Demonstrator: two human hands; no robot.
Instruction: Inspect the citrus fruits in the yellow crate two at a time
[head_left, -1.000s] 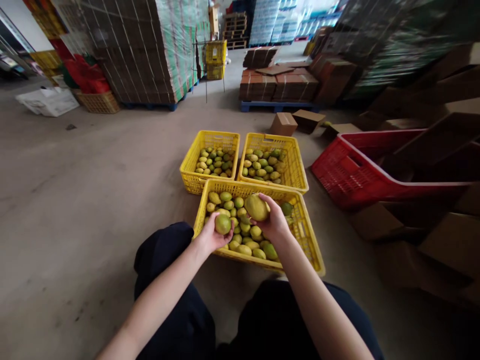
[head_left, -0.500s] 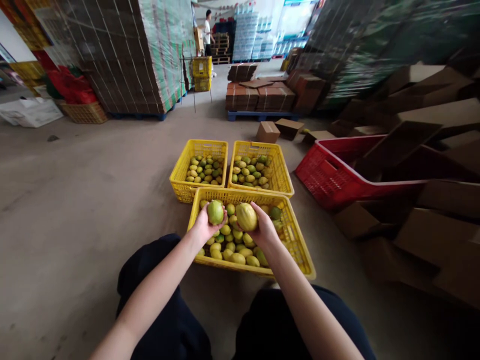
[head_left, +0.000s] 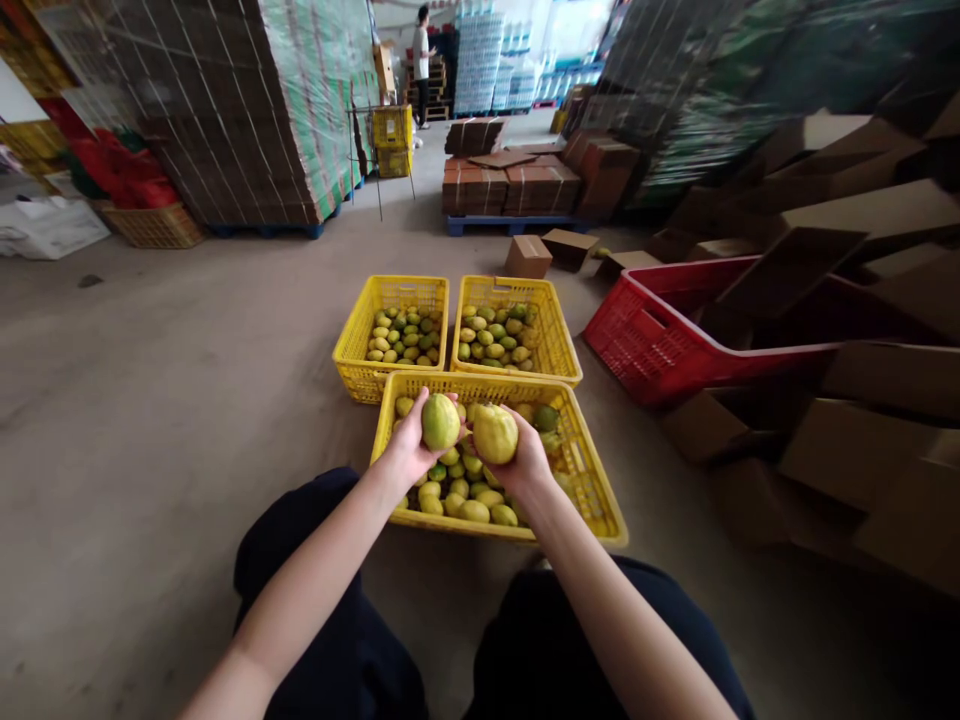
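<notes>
My left hand (head_left: 411, 440) is wrapped round a green-yellow fruit (head_left: 440, 422). In my right hand (head_left: 526, 455) rests a larger yellow fruit (head_left: 495, 434), gripped from its right side. Both hands are raised side by side over the near yellow crate (head_left: 600, 490), which holds several yellow and green fruits (head_left: 473, 511). Behind it stand two more yellow crates, the back left crate (head_left: 352, 340) and the back right crate (head_left: 561, 340), each with several fruits inside.
A red crate (head_left: 637, 335) stands to the right, among cardboard boxes (head_left: 855, 450). Flattened cartons (head_left: 510, 190) lie on a blue pallet ahead. Wrapped stacks (head_left: 315, 110) rise behind, and a person (head_left: 422, 65) stands far back.
My left hand has moved slightly right and its fruit has turned, so the two fruits are closer together. The view has shifted a little, and the far person has turned.
</notes>
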